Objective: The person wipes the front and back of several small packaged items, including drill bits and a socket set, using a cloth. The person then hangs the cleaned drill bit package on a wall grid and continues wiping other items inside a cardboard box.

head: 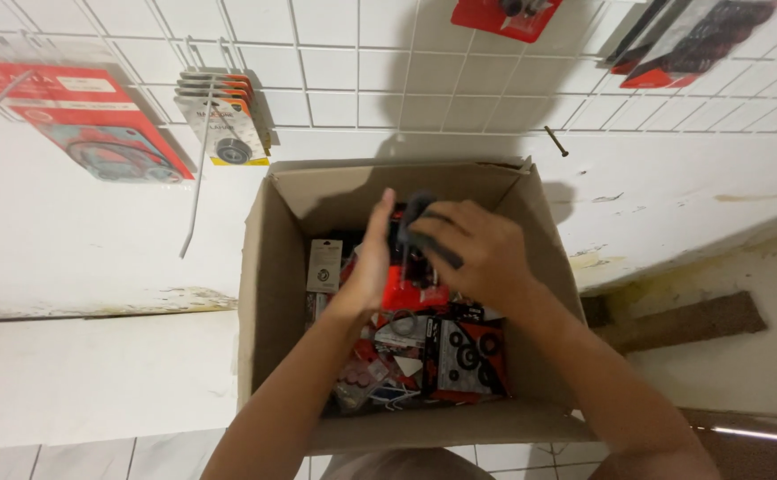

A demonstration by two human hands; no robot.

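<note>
The fingers (424, 233) of the right hand (473, 253) are curled round a small dark part (417, 213), gripping it from above with the knuckles turned toward the camera. The part sits at the top of a red packet (412, 289), which stands upright over the middle of the box. The left hand (369, 267) is held flat and edge-on just beside it, fingers straight and together, its palm pressed to the left side of the red packet; it closes on nothing.

Both hands hang over an open cardboard box (268, 293) with its flaps folded out. Inside lie many carded packets: a grey one (324, 265) stands at the left wall, and one with black rings (468, 351) lies near the right front, among red and white others.

Behind the box a white wire grid (335, 80) on the wall carries hung goods: a stack of orange-edged packets (228, 120) on a hook and a large red packet (95, 120) to the left.
</note>
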